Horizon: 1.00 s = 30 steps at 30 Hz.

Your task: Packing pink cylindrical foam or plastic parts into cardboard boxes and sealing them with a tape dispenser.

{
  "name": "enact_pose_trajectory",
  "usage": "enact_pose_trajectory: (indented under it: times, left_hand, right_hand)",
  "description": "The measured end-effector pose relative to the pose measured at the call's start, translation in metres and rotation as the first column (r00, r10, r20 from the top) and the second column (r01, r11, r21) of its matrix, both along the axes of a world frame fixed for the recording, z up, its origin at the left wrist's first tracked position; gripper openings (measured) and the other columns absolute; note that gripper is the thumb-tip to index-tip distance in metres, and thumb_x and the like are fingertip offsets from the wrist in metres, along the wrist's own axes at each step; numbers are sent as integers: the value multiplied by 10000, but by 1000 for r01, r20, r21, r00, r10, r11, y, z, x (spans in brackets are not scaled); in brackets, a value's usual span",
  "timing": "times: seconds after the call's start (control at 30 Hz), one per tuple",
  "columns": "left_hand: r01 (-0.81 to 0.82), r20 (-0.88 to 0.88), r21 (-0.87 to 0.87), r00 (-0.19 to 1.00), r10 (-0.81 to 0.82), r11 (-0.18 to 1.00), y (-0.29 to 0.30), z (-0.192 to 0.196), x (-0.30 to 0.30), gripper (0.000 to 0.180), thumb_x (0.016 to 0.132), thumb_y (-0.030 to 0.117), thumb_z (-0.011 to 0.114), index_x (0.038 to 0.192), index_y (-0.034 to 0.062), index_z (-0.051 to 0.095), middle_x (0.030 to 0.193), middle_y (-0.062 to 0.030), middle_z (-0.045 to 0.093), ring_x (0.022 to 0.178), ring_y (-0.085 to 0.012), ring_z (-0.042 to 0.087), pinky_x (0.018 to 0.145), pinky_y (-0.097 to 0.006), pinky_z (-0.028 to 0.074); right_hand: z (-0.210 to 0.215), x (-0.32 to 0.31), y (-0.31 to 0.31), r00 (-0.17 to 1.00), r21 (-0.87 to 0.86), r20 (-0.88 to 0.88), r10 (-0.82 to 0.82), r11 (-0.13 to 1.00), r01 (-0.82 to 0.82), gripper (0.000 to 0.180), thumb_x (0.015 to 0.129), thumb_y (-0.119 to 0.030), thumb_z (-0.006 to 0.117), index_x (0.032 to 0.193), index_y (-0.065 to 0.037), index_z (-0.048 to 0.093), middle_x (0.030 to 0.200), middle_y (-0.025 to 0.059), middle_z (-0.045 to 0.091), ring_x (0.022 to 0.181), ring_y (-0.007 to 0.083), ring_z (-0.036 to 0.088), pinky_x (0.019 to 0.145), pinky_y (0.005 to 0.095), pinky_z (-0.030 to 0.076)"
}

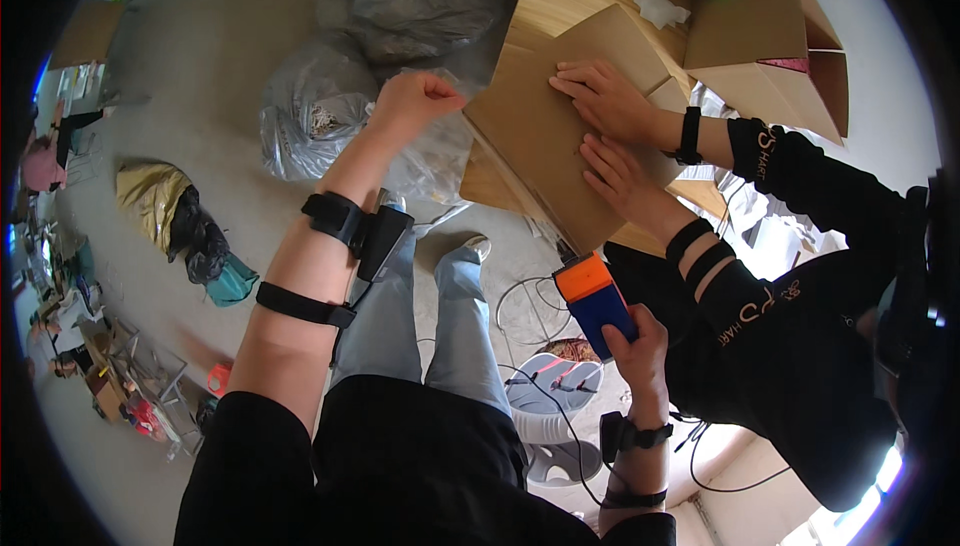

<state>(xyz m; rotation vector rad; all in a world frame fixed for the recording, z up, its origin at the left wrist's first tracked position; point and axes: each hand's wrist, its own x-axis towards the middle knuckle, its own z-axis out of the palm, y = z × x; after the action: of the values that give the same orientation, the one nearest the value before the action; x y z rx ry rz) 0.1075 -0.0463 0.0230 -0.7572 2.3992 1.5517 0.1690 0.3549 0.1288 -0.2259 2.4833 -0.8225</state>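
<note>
A stack of flat brown cardboard (535,131) lies on a wooden table. My left hand (415,103) is closed, its fingers drawn together at the cardboard's left corner; whether they grip the corner or something small, I cannot tell. In my right hand (645,351) is a blocky orange-and-blue handheld tool (597,304). The tool's dark tip is close to the near corner of the cardboard. Another person's two hands (612,101) rest flat on top of the sheet from the right.
Grey plastic bags (310,111) stand on the floor left of the wooden table (550,6). An open cardboard box (750,41) sits at the far right. Below are a grey plastic stool (550,401) and loose cables (525,311). More bags (200,246) lie to the left.
</note>
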Motion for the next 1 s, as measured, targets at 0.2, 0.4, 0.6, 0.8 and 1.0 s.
enact_pose_trajectory:
  times: [0.2,0.4,0.6,0.8,1.0]
  left_hand:
    - [-69,-43,-20,997,68,997,0,-14,0,268,718,267,764,822,25,708,715,-75,681,650,-142,629,621,-272,478]
    - [-49,2,40,999,49,998,1,-13,3,241,762,220,740,864,6,694,760,-38,654,703,-108,566,651,-255,445]
    - [-74,27,55,997,73,996,5,-12,2,243,747,208,747,864,3,684,758,-44,654,716,-114,577,662,-259,448]
    - [-135,126,221,986,109,966,0,-24,-1,214,740,210,748,837,31,678,748,-22,646,671,-95,546,615,-245,417]
    - [-193,333,512,943,14,837,-20,-38,-4,154,773,210,712,814,81,638,751,14,606,646,-71,478,565,-224,359]
  right_hand:
    - [-1,-7,-2,999,-4,36,-11,1000,11,297,699,-166,773,808,2,553,660,131,577,562,173,547,535,277,456]
    - [-6,-4,5,999,-9,26,28,1000,-27,307,713,-199,777,787,-10,546,655,127,577,554,183,552,528,277,456]
    - [-9,-6,6,999,-4,18,32,999,-32,325,728,-247,767,787,-11,551,646,131,579,546,199,564,522,280,455]
    - [-12,-11,10,999,-7,17,49,999,-49,321,732,-247,758,803,-5,560,641,134,569,547,191,559,517,283,449]
    - [-10,-13,4,998,-23,31,53,998,-52,238,743,-167,706,829,3,563,622,71,536,558,108,458,516,268,414]
